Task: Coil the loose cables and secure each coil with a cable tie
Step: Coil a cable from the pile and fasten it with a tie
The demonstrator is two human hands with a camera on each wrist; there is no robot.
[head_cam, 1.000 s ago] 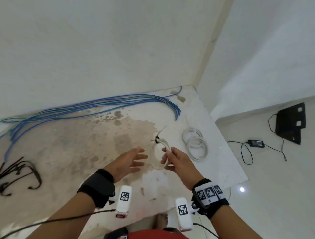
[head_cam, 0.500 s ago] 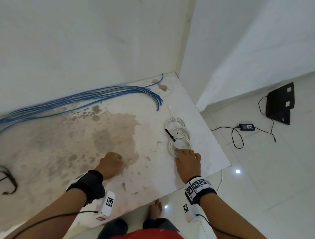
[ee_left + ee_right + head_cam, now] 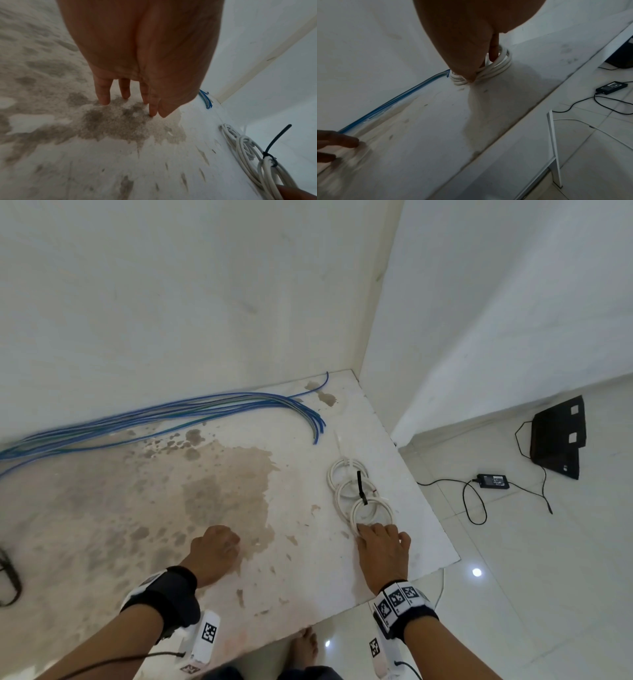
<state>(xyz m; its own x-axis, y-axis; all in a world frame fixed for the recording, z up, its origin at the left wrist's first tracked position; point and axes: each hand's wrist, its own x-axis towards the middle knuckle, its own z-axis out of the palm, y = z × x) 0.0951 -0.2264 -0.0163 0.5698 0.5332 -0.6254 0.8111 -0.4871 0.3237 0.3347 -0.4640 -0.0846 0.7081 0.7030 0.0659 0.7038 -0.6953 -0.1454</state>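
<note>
On the worktop (image 3: 308,559), near its right edge, 3 white cable coils lie in a row, each touching the next. The nearest coil (image 3: 371,510) carries a black cable tie (image 3: 360,487) whose free tail sticks up and leans over the middle coil (image 3: 352,491). The farthest coil (image 3: 346,470) lies beyond that, toward the wall (image 3: 205,302).

The right hand (image 3: 383,549) rests at the near rim of the nearest coil. Its fingers (image 3: 494,50) point down, lightly bent, tips touching the white loops; one finger stands inside the ring. Whether they pinch the cable cannot be told.

Left of the nearest coil, well apart from it, the left hand (image 3: 215,553) rests on the stained part of the worktop. The head view shows it knuckles up, fingers curled under. The left wrist view shows the fingers (image 3: 102,92) hanging down, slightly spread, tips on the surface, holding nothing.

Beyond the coils, a bundle of loose blue cables (image 3: 171,412) runs along the foot of the wall, its ends curving toward the farthest coil but apart from it.

Right of the coils, on the tiled floor (image 3: 548,577) below the worktop, lie a black power adapter (image 3: 493,480) with its lead and a black flat device (image 3: 558,440).

At the far left edge of the worktop, some black ties (image 3: 8,577) show in part.
</note>
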